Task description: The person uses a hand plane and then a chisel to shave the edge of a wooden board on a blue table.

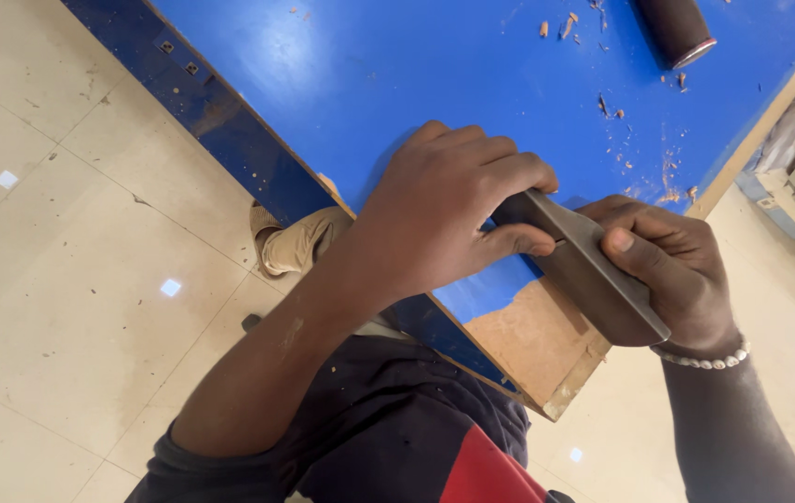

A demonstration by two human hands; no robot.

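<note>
Fig.: grey flat block, centre-right of frame, lies on blue table near its chipped corner. Left hand fingers curled, pinching block's upper end; right hand clasped round lower end. Prob. stiff, dense, smooth-faced; grip by edges w/ both hands.

We are looking down at a blue-painted wooden workbench that is running slantwise across the view, with a darker blue side panel facing the pale tiled floor. Near its closest corner the paint is peeling away, and a bare brown patch of board is showing. Small reddish wood chips and shavings are lying scattered over the far part of the top. A dark cylindrical roll with a pale rim is resting on its side near the far edge. A flat grey block is pressing against the top by the worn corner.
</note>
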